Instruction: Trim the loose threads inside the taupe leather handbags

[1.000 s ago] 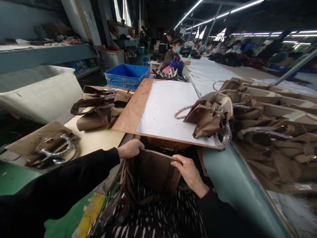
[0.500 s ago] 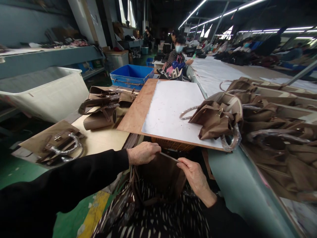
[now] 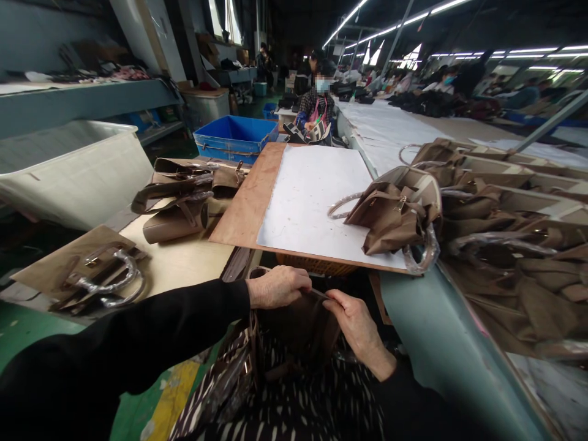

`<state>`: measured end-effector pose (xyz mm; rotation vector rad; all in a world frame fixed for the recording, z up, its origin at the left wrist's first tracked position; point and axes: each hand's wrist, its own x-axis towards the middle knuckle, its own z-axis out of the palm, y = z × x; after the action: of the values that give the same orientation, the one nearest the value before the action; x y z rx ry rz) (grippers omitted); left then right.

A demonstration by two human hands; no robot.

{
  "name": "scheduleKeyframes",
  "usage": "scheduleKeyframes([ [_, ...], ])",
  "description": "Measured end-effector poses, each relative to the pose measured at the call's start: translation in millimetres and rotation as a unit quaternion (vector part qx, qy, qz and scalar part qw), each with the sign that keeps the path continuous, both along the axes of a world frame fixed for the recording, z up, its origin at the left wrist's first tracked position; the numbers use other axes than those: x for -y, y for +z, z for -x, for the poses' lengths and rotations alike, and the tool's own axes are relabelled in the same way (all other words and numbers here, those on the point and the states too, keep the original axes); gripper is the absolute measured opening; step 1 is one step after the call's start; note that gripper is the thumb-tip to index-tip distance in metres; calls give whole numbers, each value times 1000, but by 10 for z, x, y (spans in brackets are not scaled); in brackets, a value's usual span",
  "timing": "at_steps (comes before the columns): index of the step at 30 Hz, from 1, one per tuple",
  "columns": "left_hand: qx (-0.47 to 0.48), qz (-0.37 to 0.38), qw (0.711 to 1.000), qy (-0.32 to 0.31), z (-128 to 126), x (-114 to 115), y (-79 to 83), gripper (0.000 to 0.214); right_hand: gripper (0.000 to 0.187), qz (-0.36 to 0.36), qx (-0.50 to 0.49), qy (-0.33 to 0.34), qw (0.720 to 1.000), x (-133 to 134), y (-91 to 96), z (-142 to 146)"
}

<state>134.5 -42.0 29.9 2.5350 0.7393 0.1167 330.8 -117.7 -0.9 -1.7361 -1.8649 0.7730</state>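
A brown handbag (image 3: 294, 327) rests on my lap over patterned black-and-white cloth (image 3: 331, 404), its upper edge raised toward me. My left hand (image 3: 280, 286) is closed on that edge, fingers curled over it. A short way to the right, my right hand (image 3: 358, 324) pinches the same edge between thumb and fingers. A thin strip of the edge shows between the two hands. The lower part of the bag is dark and partly hidden by my arms and the shadow.
Ahead stands a board with white paper (image 3: 316, 196), bearing a brown handbag (image 3: 397, 211). Many similar bags (image 3: 514, 245) are heaped at right. More bags (image 3: 177, 217) lie at left, near a white bin (image 3: 73, 171) and a blue crate (image 3: 234, 138). A masked co-worker (image 3: 316, 104) sits beyond.
My left hand has slid right along the bag's edge, closer to my right hand. The view has turned slightly. The co-worker's hand has lowered.
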Motion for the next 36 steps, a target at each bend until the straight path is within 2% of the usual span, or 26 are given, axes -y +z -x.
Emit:
scheduleKeyframes([
  [6,-28,-19,999,-2,33,0,-70,7,20,-23,16,11,1000,0,2,11],
  [11,-7,-1,1000,20,132,30,-59,11,12,-78,81,24,993,23,-45,50],
  [14,18,9,999,28,158,23,-64,13,26,-118,153,33,981,47,-115,96],
  [17,27,13,999,33,141,12,-75,14,33,-136,205,8,969,64,-190,146],
  [23,12,7,999,34,112,43,-24,16,27,-153,272,-37,949,68,-264,205],
  [26,20,12,999,29,123,44,-22,16,18,-146,242,-52,958,38,-265,213],
  [30,40,19,998,44,128,-1,-87,14,6,-139,137,-55,979,-12,-243,218],
  [36,60,31,993,97,97,-56,-177,11,20,-128,33,-46,990,-51,-194,196],
])
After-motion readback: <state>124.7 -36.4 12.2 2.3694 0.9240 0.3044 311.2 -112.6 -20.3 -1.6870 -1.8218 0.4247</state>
